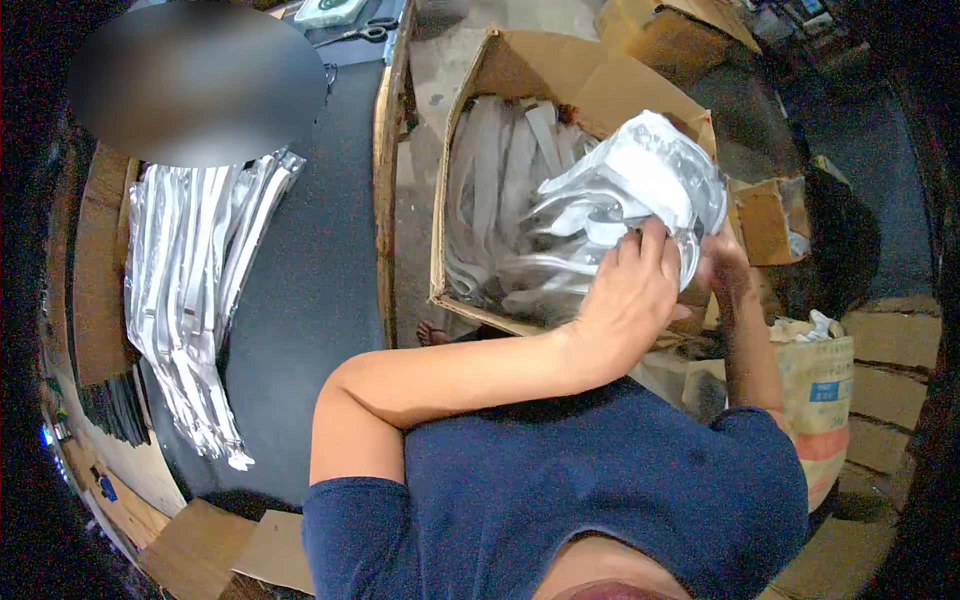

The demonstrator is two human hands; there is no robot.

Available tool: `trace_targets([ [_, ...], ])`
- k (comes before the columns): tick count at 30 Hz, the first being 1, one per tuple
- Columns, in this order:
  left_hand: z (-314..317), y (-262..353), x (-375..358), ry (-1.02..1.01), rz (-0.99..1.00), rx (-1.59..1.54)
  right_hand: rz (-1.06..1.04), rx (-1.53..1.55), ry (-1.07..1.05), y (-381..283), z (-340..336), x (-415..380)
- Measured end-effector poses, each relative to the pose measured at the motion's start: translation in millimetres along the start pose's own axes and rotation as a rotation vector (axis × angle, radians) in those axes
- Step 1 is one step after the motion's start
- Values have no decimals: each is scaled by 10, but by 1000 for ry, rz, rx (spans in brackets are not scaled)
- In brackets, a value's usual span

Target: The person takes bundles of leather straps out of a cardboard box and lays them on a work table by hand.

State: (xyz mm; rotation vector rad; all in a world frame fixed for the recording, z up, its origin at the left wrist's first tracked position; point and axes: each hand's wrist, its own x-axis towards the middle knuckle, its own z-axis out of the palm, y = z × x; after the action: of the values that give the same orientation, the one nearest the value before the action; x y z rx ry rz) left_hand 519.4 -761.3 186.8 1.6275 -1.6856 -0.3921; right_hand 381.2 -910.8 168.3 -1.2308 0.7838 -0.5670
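Note:
A bundle of white strips in clear plastic (640, 170) is bent over at the right side of an open cardboard box (620, 88). My left hand (635, 280) reaches across my body, with its fingers curled on the bundle's near side. Against the bundle's right edge is my right hand (727, 262), closed on it, slightly blurred and partly hidden. More whitish plastic-wrapped strips (485, 190) lie lengthwise inside the box. Some strip ends below the bundle are smeared by motion.
On the dark tabletop (300, 300) to the left lies another pile of plastic-wrapped strips (190, 270). Scissors (365, 34) rest at its far end. A printed sack (818, 385) stands at right, near more cardboard boxes (680, 40). A bare foot (430, 332) shows below the box.

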Motion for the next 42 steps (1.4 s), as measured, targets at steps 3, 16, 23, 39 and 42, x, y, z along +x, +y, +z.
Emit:
trace_targets([
  [3,18,-15,-26,57,21,-142,50,-65,-14,54,-198,22],
  [16,217,-547,-84,226,-1263,-2168,21,-86,-20,-22,22,-98],
  [23,295,-770,-120,154,-1484,-1593,34,-14,-86,38,-65,-156],
  [39,528,-1153,504,-269,-1239,-1760,21,-281,-60,105,-152,-189],
  [42,651,-1299,607,-278,-1157,-1780,98,-311,-143,168,-224,-218],
])
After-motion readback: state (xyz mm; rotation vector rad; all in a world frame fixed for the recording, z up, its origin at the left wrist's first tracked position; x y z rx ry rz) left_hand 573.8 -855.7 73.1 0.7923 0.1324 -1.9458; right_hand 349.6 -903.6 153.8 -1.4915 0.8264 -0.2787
